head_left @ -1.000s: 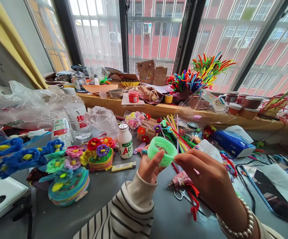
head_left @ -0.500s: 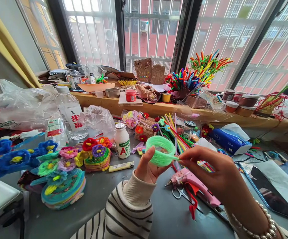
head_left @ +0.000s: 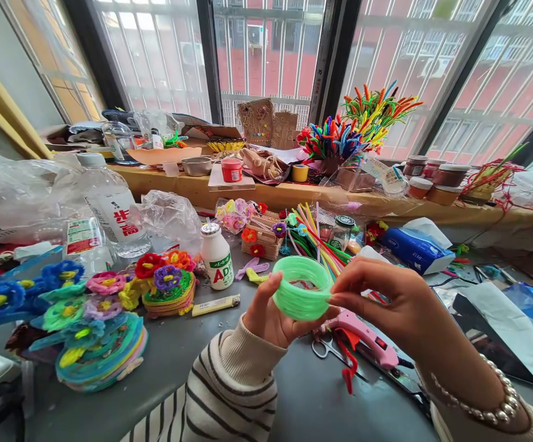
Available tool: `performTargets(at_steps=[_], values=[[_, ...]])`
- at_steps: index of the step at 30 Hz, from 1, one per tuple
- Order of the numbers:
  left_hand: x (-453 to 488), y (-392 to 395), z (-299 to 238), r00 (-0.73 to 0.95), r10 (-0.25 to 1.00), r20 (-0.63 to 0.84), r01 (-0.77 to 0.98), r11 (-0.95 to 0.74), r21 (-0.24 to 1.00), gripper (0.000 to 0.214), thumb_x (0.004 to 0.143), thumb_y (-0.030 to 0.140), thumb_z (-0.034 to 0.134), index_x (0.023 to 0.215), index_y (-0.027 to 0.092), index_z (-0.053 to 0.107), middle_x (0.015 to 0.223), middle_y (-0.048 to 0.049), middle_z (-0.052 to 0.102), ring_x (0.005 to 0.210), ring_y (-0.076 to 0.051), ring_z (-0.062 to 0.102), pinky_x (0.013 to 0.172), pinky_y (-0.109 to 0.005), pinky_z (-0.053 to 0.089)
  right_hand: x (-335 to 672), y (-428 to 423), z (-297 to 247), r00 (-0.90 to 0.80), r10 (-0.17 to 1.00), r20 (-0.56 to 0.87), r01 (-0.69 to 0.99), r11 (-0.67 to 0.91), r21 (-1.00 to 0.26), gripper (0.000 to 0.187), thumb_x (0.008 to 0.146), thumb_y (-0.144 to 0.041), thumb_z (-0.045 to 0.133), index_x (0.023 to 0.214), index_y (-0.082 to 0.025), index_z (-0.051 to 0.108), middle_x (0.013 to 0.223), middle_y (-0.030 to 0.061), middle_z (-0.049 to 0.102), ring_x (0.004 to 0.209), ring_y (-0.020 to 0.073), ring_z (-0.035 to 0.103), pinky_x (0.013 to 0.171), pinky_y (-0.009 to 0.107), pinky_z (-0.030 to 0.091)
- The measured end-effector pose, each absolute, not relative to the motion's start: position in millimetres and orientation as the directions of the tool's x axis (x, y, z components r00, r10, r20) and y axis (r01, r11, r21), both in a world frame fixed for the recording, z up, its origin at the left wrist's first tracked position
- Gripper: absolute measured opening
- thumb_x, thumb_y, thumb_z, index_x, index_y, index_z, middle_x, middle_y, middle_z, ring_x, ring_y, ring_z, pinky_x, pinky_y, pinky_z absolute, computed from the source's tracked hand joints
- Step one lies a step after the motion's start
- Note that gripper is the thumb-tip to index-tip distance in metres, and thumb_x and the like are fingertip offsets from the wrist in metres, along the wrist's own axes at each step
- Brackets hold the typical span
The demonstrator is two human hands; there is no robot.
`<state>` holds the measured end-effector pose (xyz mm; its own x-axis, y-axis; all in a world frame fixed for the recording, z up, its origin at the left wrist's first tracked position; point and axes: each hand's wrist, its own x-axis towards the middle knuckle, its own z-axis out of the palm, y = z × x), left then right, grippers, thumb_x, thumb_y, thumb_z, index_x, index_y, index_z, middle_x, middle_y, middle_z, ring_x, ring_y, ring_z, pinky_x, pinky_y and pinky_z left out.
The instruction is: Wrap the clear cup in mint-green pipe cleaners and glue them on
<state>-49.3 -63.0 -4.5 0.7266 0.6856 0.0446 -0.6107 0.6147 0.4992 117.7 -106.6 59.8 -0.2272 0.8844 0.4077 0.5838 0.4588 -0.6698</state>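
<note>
A light-green ring (head_left: pixel 298 301), coiled from a thin strand in several turns, is held up above the grey table. My left hand (head_left: pixel 266 318) is closed around its left side and underside, with the thumb at the upper left rim. At the ring's right wall, my right hand (head_left: pixel 386 298) pinches the green strand between thumb and fingertips; the strand's end is hidden by the fingers. Below the right hand lie a pink hot glue gun (head_left: pixel 363 337), scissors (head_left: pixel 324 348) and a bent red pipe cleaner (head_left: pixel 350 371).
On the left are pipe-cleaner flowers (head_left: pixel 105 282) on round coiled bases, a white bottle (head_left: pixel 217 256) and a lighter (head_left: pixel 215 305). Behind the hands stand a small wooden crate (head_left: pixel 266 239) and straw-like sticks (head_left: pixel 317 236). A blue tissue pack (head_left: pixel 416 248) lies at right.
My right fingertips have come in against the ring's right side, where a short length of strand showed between before. The ring sits slightly lower, and the view has shifted a little right.
</note>
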Motion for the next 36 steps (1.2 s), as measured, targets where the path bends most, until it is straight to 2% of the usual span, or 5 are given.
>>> performTargets(at_steps=[16,21,27,31,36], values=[[-52,-63,-1,0.822,0.568,0.032,-0.489,0.677,0.549,0.049,0.065,0.048,0.059,0.099,0.012,0.061,0.093,-0.0077,0.068,0.079,-0.023,0.065,0.069,-0.028,0.05,127,-100,59,-0.309,0.916,0.256,0.453,0.378,-0.808,0.014,0.074,-0.03,0.06,0.068,-0.017,0.056,0.064,-0.0014,0.059,0.061,0.0092,0.054,0.055,0.019,0.043],[-52,-57,-12,0.88,0.457,0.127,-0.45,0.72,0.528,0.055,0.067,0.049,0.055,0.105,0.008,0.058,0.092,-0.0138,0.067,0.079,-0.026,0.065,0.063,-0.027,0.05,129,-101,61,-0.331,0.921,0.206,0.378,0.329,-0.865,0.012,0.072,-0.027,0.062,0.068,-0.017,0.056,0.064,-0.0021,0.058,0.061,0.0083,0.054,0.056,0.018,0.044],[-50,-57,-21,0.915,0.293,0.276,-0.399,0.754,0.522,0.059,0.072,0.052,0.048,0.109,0.008,0.056,0.095,-0.0136,0.067,0.079,-0.024,0.065,0.063,-0.023,0.05,131,-101,64,-0.39,0.907,0.16,0.341,0.304,-0.89,0.017,0.069,-0.027,0.065,0.063,-0.016,0.054,0.061,-0.0023,0.057,0.059,0.0079,0.053,0.056,0.018,0.043],[-51,-57,-24,0.931,0.265,0.251,-0.362,0.757,0.543,0.062,0.071,0.054,0.048,0.11,0.007,0.055,0.092,-0.0137,0.068,0.074,-0.023,0.066,0.065,-0.026,0.05,134,-102,63,-0.442,0.88,0.174,0.333,0.341,-0.879,0.016,0.071,-0.026,0.064,0.064,-0.016,0.054,0.062,-0.0013,0.058,0.06,0.0085,0.054,0.056,0.019,0.043],[-53,-54,-26,0.946,0.277,0.17,-0.325,0.774,0.544,0.066,0.068,0.058,0.046,0.108,0.006,0.055,0.095,-0.0167,0.066,0.068,-0.024,0.067,0.057,-0.027,0.051,135,-100,58,-0.416,0.881,0.226,0.338,0.381,-0.861,0.016,0.069,-0.026,0.066,0.069,-0.017,0.053,0.064,-0.002,0.055,0.06,0.008,0.052,0.056,0.019,0.043]])
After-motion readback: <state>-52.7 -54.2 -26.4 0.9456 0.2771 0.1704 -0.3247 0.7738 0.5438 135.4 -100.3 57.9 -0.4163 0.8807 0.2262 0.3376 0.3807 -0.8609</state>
